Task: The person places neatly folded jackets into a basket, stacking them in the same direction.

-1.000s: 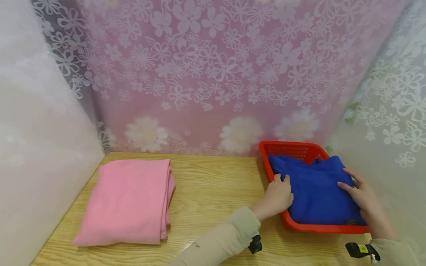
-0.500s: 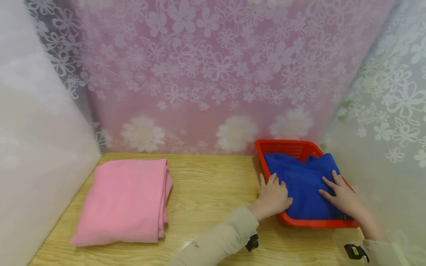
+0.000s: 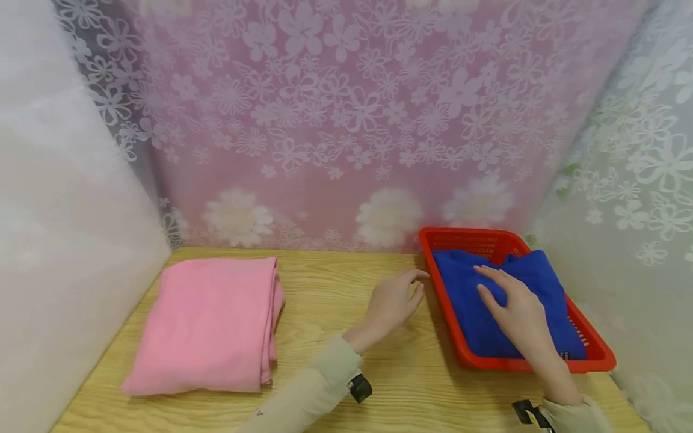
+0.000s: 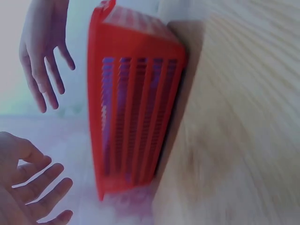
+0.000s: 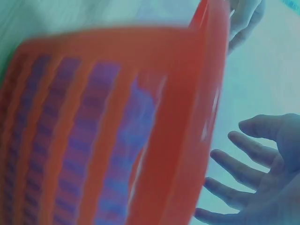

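Note:
A folded blue cloth lies inside a red plastic basket on the right of the table. My left hand is just left of the basket, its fingers loosely bent and holding nothing; the left wrist view shows this hand beside the basket's slotted wall. Over the blue cloth hovers my right hand, fingers spread and nothing in them. In the right wrist view the right hand appears apart from the basket's rim. A folded pink cloth lies at the table's left.
The wood-grain table extends between the pink cloth and the basket. Behind it hangs a pink flowered sheet. Pale sheets stand at the left and the right, the right one close to the basket.
My left hand has let go of the basket's left side and moved left. My right hand has lifted from the cloth's right side and shifted left above it. The blue cloth stays in the basket.

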Motion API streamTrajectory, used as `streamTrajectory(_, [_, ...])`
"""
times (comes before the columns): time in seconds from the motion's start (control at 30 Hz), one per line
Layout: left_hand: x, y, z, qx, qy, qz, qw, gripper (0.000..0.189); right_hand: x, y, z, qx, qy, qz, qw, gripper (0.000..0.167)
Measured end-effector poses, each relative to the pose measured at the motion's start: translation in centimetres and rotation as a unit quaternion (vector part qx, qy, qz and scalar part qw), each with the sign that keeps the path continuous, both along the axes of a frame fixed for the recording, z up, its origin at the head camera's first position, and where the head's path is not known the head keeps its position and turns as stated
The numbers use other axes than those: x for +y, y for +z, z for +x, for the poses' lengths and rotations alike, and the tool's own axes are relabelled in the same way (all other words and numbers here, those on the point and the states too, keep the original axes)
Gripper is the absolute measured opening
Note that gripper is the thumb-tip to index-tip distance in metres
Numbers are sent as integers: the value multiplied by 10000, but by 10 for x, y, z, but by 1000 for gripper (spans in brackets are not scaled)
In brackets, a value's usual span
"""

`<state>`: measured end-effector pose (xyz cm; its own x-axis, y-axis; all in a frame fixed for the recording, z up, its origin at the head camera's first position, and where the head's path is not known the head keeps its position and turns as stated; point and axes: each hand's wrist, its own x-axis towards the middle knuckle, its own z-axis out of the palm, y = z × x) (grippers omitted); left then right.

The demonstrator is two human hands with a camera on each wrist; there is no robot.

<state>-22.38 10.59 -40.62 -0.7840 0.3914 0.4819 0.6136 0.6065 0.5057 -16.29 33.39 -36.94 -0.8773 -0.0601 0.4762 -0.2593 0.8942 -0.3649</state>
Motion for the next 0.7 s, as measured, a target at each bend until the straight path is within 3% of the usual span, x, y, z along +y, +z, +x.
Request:
streamTrajectory(0.23, [-63,5,4,-144,277,114,9994,24,-69,-1,-13,404,548,-257,9974,38])
streamTrajectory(0.4, [-105,11,12,-157,530,70,9984,23,-119,-12,-20,390,887,-344,9947,37])
streamTrajectory(0.6, [-161,17,21,-424,851,371,9948,25,-176,-24,-26,386,1437,-312,9884,38])
streamTrajectory(0.7, [-189,15,24,-259,1131,357,9926,24,-202,-29,-27,252,1712,-312,9844,38])
